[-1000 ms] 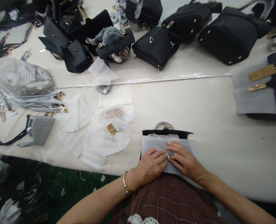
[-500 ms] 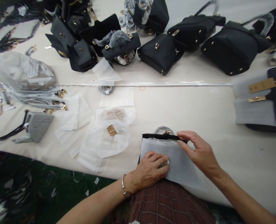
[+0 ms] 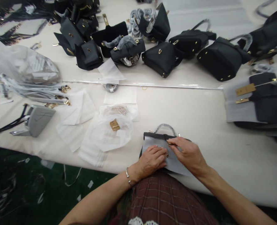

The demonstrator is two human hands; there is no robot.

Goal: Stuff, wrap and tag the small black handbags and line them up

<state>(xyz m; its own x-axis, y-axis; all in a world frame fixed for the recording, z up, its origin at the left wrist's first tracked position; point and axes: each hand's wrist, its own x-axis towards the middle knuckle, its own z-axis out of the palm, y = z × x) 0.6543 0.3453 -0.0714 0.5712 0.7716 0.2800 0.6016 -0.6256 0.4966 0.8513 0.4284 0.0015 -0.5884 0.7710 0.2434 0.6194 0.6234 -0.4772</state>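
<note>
A black handbag (image 3: 154,135) lies at the table's near edge, its wrapped handle (image 3: 165,125) arching away from me. A pale tissue sheet (image 3: 151,142) covers the bag's front, with a small gold turn lock (image 3: 167,154) showing through it. My left hand (image 3: 151,161) rests flat on the sheet, fingers stretched out beside the lock. With thumb and fingers pinched, my right hand (image 3: 187,153) grips the bag's gold-tipped closure strap (image 3: 169,142) just above the lock. The bag's right part is hidden behind that hand.
Several black handbags (image 3: 160,59) stand along the back. Tissue sheets (image 3: 75,107) and a clear plastic bag (image 3: 97,137) with a brown tag (image 3: 114,125) lie left, near a grey tape dispenser (image 3: 41,120). A tagged handbag (image 3: 266,97) lies at the right.
The bag's flap has come down over the tissue's top edge. My right hand has moved left from the flap's corner to the strap. More of the handle shows; the view has shifted slightly right.
</note>
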